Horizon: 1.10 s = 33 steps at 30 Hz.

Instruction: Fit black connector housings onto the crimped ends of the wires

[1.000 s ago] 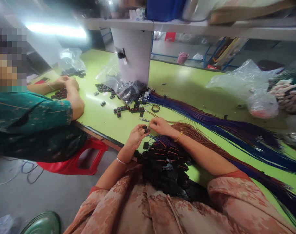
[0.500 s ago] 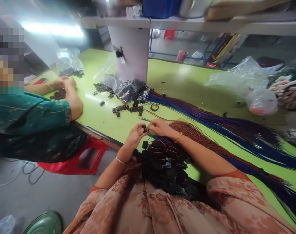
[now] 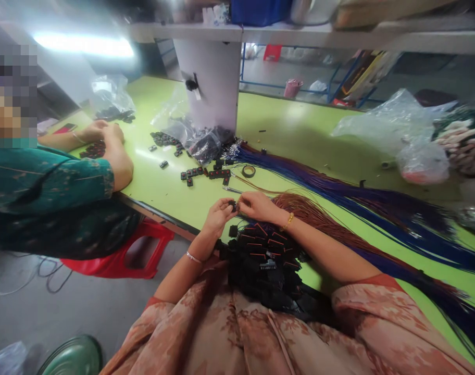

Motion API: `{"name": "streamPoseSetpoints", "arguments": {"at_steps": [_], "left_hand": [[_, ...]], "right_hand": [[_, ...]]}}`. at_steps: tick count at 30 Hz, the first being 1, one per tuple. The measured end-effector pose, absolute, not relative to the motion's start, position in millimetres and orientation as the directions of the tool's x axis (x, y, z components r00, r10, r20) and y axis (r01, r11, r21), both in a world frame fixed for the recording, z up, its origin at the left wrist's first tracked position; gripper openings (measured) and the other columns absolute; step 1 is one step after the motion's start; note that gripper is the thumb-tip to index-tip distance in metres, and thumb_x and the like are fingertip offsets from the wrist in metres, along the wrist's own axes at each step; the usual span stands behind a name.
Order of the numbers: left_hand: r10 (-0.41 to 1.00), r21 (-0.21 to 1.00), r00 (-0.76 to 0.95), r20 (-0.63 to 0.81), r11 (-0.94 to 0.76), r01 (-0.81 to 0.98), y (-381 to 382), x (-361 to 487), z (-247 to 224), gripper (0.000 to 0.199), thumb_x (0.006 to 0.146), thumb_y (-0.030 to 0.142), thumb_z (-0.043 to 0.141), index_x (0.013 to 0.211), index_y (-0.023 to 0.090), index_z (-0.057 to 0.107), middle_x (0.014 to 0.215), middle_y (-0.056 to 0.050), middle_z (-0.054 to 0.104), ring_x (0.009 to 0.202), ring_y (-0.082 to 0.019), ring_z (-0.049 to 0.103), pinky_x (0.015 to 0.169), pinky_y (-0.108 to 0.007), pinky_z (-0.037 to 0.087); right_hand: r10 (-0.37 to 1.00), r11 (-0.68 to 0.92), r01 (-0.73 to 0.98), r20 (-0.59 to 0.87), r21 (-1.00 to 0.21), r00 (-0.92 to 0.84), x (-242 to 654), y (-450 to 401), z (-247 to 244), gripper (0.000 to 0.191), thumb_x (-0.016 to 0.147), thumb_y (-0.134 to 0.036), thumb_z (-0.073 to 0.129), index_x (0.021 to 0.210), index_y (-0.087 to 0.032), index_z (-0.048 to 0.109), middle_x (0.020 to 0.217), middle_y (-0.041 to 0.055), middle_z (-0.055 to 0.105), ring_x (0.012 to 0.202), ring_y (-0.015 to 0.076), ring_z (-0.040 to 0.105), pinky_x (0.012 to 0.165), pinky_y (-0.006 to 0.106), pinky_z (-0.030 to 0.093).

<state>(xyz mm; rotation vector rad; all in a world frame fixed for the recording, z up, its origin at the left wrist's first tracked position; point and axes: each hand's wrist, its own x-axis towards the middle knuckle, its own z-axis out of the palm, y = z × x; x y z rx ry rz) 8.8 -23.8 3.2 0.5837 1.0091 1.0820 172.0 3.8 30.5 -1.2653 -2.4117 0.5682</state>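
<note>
The person's left hand (image 3: 217,214) pinches a small black plastic block (image 3: 233,205) between thumb and fingers, just above the near edge of a glossy lime-green tabletop (image 3: 300,122). The right hand (image 3: 258,205) meets it there, fingers bent and fingertips drawn together against the block's right side; whether they grip a wire is too small to tell. Just below the two hands lies a heap of black parts with thin orange edges (image 3: 266,247), close to the person's body. A thick bundle of brown wires (image 3: 311,211) passes behind the right forearm. Beyond the hands sit a cluster of small black blocks with red dots (image 3: 220,174) and, just right of it, a dark roll of tape (image 3: 248,171). A bundle of blue and purple wires (image 3: 300,174) runs off to the right. Farther left, a co-worker in a green patterned sleeve (image 3: 77,179) sits on a red plastic stool (image 3: 153,260).
</note>
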Motion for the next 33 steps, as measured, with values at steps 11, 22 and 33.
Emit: {"name": "streamPoseSetpoints", "arguments": {"at_steps": [11, 22, 33], "left_hand": [[0.98, 0.946, 0.039, -0.193, 0.197, -0.256, -42.1, 19.8, 23.2, 0.021, 0.074, 0.012, 0.066, 0.094, 0.017, 0.063, 0.092, -0.006, 0.066, 0.083, -0.016, 0.062, 0.09, -0.038, 0.05], [0.762, 0.881, 0.598, 0.25, -0.435, 0.185, -108.3, 66.3, 62.7, 0.047, 0.073, 0.043, 0.072, 0.111, 0.015, 0.067, 0.116, -0.02, 0.065, 0.116, -0.038, 0.055, 0.109, -0.052, 0.032], [0.919, 0.668, -0.113, 0.378, -0.186, 0.72, -3.3, -52.0, 31.0, 0.026, 0.089, 0.027, 0.047, 0.102, 0.014, 0.065, 0.104, -0.015, 0.063, 0.102, -0.027, 0.057, 0.095, -0.043, 0.042]], "right_hand": [[0.867, 0.401, 0.606, 0.072, -0.686, -0.492, 178.3, 21.1, 33.7, 0.023, 0.082, -0.028, 0.046, 0.066, -0.015, 0.058, 0.06, -0.0018, 0.053, 0.057, 0.01, 0.043, 0.056, 0.022, 0.029], [0.771, 0.504, 0.738, -0.151, -0.449, -0.619, 137.4, 17.0, 44.1, 0.011, 0.072, -0.022, 0.059, 0.072, -0.016, 0.067, 0.071, 0.0049, 0.067, 0.061, 0.0132, 0.049, 0.055, 0.025, 0.028], [0.866, 0.366, 0.632, 0.001, -0.683, -0.501, 142.7, 9.3, 32.6, 0.01, 0.074, -0.02, 0.057, 0.082, -0.016, 0.062, 0.073, 0.0011, 0.064, 0.064, 0.0115, 0.051, 0.059, 0.022, 0.033]]}}
